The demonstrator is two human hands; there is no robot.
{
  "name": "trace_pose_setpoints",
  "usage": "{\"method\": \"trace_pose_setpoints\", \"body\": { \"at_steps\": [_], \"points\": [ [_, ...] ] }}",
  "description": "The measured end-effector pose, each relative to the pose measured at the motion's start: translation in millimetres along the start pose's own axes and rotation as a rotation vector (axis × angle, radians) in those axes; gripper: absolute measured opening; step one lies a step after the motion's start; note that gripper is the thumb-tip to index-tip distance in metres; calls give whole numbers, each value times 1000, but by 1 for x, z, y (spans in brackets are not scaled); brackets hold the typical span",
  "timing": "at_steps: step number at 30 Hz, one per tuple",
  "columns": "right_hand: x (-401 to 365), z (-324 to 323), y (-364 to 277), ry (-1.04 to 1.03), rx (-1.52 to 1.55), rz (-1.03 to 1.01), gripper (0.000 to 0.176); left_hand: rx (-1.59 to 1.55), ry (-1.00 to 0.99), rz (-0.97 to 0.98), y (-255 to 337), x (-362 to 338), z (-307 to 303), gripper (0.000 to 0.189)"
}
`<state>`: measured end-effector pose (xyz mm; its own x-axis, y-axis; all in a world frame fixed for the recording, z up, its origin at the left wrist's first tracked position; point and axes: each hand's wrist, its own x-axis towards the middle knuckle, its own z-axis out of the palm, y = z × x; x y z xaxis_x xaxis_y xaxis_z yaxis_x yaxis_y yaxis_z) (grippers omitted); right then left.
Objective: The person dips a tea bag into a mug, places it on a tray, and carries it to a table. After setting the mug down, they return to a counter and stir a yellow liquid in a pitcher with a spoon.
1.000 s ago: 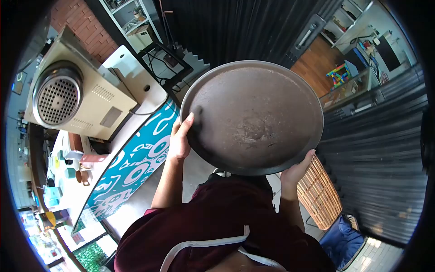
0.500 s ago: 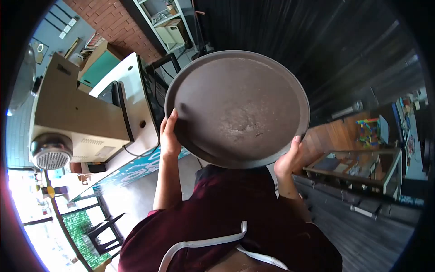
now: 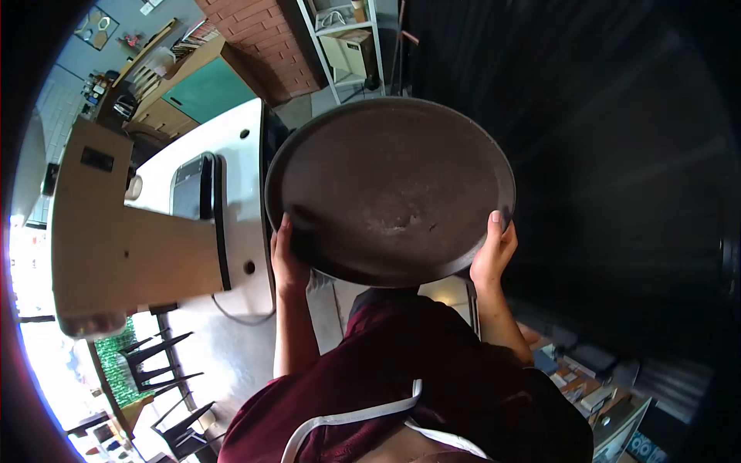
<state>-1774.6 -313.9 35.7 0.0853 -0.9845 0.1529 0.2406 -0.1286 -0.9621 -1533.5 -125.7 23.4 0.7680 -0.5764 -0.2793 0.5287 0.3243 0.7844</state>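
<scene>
A large round brown serving tray (image 3: 394, 177) is held in front of my chest, its worn, scuffed patch showing near the lower middle. My left hand (image 3: 289, 258) grips the rim at the lower left, thumb over the edge. At the lower right, my right hand (image 3: 494, 253) clasps the opposite side with its thumb on the rim. The fingers under the tray are partly hidden. Nothing lies on the tray's upper face.
A white counter (image 3: 239, 177) on the left carries a beige machine (image 3: 147, 247) and a black device (image 3: 193, 185). Farther off stand a cabinet with a green door (image 3: 204, 89) and a white shelf rack (image 3: 340, 35). A dark wall (image 3: 617, 154) fills the right.
My body has turned, so the surroundings have swung round and the dark wall covers more of the right. The tray, still in both hands, appears slightly further left and darker.
</scene>
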Motion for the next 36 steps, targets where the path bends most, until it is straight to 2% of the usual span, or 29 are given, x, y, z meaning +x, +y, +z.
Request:
{"method": "trace_pose_setpoints", "body": {
  "at_steps": [1,5,7,9,10,13,15,18,20,23,24,25,27,28,32,36],
  "points": [
    [15,12,8,-21,-34,26,29,-1,98,41,-1,17,4,48],
    [70,58,19,-104,-107,61,32,28,49,93,23,59,36,49],
    [96,81,20,-164,-149,40,34,-4,77,101,12,87,22,48],
    [121,102,27,-126,-174,123,35,301,179,304,3,106,13,47],
    [132,113,31,-93,-229,157,35,-38,114,113,22,109,33,46],
    [163,140,42,-234,-87,173,35,107,205,163,23,129,37,46],
    [186,158,60,-212,-179,124,37,40,233,143,13,155,22,47],
    [222,191,70,-299,-140,65,36,198,262,283,13,172,25,49],
    [253,216,74,-348,-101,47,36,-34,210,253,36,185,68,50],
    [294,247,90,-397,-96,41,38,85,294,359,45,204,108,52],
    [307,256,90,-467,-134,48,39,-153,260,274,48,217,101,51],
    [318,264,91,-539,-178,50,39,-147,261,271,53,224,103,51],
    [330,286,95,-524,-157,11,40,-79,200,307,60,240,110,49],
    [336,292,98,-553,-176,31,39,-140,190,285,64,251,111,50],
    [349,323,114,-607,-155,71,40,-154,328,271,76,296,112,50],
    [362,367,135,-622,-150,24,37,-130,318,294,96,358,93,48]
  ]
}}
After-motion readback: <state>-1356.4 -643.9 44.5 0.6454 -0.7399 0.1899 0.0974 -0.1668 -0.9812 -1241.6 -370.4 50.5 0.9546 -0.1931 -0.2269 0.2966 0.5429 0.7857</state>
